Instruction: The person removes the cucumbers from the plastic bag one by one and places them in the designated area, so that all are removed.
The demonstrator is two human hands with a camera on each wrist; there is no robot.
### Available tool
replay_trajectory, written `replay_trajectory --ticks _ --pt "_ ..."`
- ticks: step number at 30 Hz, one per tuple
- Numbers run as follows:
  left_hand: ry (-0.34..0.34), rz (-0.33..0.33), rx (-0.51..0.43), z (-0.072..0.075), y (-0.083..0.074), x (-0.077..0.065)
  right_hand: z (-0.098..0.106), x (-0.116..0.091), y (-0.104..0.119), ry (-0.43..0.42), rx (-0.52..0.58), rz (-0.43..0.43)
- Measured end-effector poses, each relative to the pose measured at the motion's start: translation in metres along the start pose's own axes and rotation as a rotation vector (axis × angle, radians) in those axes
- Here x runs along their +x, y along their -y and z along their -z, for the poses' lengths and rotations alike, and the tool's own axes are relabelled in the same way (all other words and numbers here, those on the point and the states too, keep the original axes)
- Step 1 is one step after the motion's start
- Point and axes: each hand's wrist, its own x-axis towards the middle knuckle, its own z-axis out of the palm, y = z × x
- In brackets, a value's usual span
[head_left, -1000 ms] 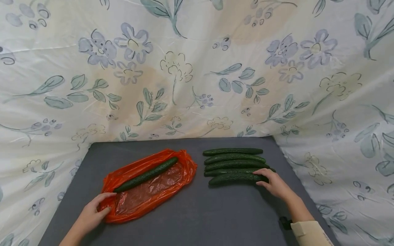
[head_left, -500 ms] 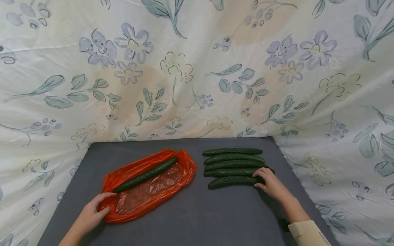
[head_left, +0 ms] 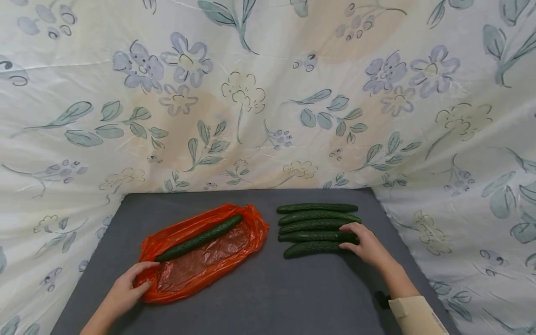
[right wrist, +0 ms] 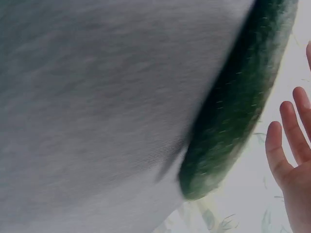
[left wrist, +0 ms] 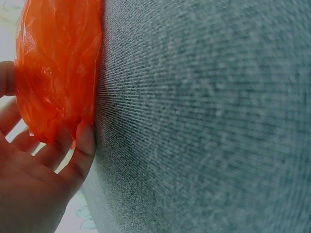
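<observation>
An orange plastic bag (head_left: 209, 275) lies with its mouth spread wide on the dark grey table, one cucumber (head_left: 201, 238) inside along its far side. My left hand (head_left: 127, 286) holds the bag's near left end; in the left wrist view, fingertips (left wrist: 85, 138) meet the orange film. To the right, several cucumbers lie in a row, side by side. My right hand (head_left: 368, 244) is over the right ends of the two nearest, the fourth cucumber (head_left: 307, 236) and the front cucumber (head_left: 311, 249). Its fingers (right wrist: 290, 124) are spread in the right wrist view.
Farther back in the row lie three more cucumbers, the rearmost cucumber (head_left: 317, 208) set slightly apart. Floral cloth (head_left: 251, 116) hangs behind and along both sides of the grey table (head_left: 259, 302). A dark object (head_left: 382, 300) shows beside the right wrist.
The front cucumber has separated a little from its neighbour, toward me. My right hand has shifted slightly left and away from me, over the fourth cucumber. The left hand and bag stay put.
</observation>
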Motion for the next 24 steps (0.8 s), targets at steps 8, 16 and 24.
replay_trajectory --ticks 8,16,24 --pt "0.007 0.006 0.000 0.003 -0.005 -0.001 0.007 0.020 0.028 -0.041 0.037 0.070" --pt "-0.013 -0.020 0.001 0.004 -0.007 0.000 0.011 0.038 0.053 -0.025 0.097 0.129" --pt "-0.005 -0.007 -0.004 0.003 -0.004 -0.002 0.009 0.048 0.068 0.025 0.119 0.156"
